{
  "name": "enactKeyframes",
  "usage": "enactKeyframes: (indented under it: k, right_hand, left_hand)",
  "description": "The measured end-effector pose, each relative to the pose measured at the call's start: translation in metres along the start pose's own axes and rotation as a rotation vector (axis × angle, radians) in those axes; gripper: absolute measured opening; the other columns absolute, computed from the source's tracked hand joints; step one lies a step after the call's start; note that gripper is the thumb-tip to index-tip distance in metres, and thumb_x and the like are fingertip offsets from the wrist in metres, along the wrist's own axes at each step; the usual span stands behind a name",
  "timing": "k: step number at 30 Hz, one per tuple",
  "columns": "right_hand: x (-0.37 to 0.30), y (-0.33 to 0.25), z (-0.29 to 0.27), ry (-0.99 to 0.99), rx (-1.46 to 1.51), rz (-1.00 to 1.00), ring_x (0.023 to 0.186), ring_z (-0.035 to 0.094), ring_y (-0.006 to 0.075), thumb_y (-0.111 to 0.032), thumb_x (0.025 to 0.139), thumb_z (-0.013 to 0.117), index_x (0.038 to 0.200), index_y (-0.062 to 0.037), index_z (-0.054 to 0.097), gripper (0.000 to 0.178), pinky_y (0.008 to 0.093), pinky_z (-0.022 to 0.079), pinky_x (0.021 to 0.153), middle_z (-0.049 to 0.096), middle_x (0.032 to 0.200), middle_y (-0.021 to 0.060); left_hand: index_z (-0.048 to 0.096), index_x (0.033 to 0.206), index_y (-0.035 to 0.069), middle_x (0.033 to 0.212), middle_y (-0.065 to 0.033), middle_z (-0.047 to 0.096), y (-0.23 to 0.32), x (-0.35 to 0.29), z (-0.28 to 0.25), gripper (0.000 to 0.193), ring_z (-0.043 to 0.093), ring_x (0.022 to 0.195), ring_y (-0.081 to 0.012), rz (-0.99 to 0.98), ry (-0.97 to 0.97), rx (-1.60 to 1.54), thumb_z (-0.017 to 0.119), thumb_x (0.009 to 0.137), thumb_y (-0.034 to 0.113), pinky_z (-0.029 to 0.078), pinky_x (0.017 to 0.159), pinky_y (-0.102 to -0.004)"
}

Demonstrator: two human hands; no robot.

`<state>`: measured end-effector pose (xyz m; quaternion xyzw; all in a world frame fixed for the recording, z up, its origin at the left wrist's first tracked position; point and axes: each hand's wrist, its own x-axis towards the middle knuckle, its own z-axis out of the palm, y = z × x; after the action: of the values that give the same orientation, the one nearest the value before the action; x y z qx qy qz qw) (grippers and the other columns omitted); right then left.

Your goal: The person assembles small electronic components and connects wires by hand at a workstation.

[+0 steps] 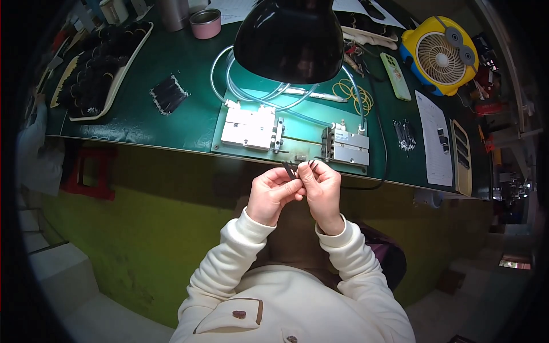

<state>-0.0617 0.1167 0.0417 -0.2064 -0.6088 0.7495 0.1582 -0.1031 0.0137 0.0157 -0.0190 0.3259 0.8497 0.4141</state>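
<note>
My left hand (273,193) is closed on several short black wires (289,170), whose dark ends stick up past the fingertips. Beside it, my right hand (321,191) pinches between thumb and forefinger; thin black ends (312,164) show at its fingertips. The two hands meet just off the table's near edge, and the fingers hide most of what they hold. Just beyond them stands a small press fixture with a left metal block (247,127) and a right metal block (347,146), both on a pale green baseplate (231,147).
A black lamp (289,43) hangs over the fixture, with clear air tubes (220,74) behind. Black wire piles lie left (168,94) and right (405,136). A tray (134,57) of black bundles, a phone (396,77), a yellow fan (439,56) and a paper sheet (432,160) surround them.
</note>
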Motion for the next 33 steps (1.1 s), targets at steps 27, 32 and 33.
enactKeyframes:
  k: [27, 32, 33]
  right_hand:
    - [-0.001, -0.001, 0.003, 0.074, -0.091, -0.061, 0.044, 0.043, 0.0010, -0.010, 0.080, 0.055, 0.071, 0.0027, 0.060, 0.017, 0.0150, 0.033, 0.039, 0.055, 0.056, 0.0002]
    - [0.000, 0.001, 0.003, 0.102, -0.109, -0.051, 0.046, 0.044, 0.0009, -0.011, 0.080, 0.055, 0.071, 0.0029, 0.060, 0.017, 0.0152, 0.034, 0.040, 0.055, 0.056, 0.0004]
    - [0.001, 0.001, 0.003, 0.102, -0.108, -0.050, 0.046, 0.044, 0.0009, -0.011, 0.080, 0.055, 0.071, 0.0029, 0.060, 0.017, 0.0152, 0.034, 0.040, 0.055, 0.056, 0.0004]
  left_hand:
    - [0.055, 0.089, -0.003, 0.077, -0.0094, 0.059, -0.002, 0.000, -0.001, 0.015, 0.058, 0.066, -0.0143, -0.018, -0.004, 0.012, 0.056, 0.075, -0.002, 0.049, 0.059, -0.0228]
    - [0.055, 0.089, -0.003, 0.077, -0.0095, 0.059, -0.003, 0.000, -0.001, 0.014, 0.059, 0.066, -0.0149, 0.000, 0.025, 0.024, 0.056, 0.074, -0.002, 0.050, 0.060, -0.0238]
    - [0.055, 0.089, -0.002, 0.077, -0.0096, 0.059, -0.003, 0.000, -0.001, 0.014, 0.059, 0.066, -0.0150, 0.001, 0.036, 0.020, 0.056, 0.074, -0.002, 0.051, 0.060, -0.0239]
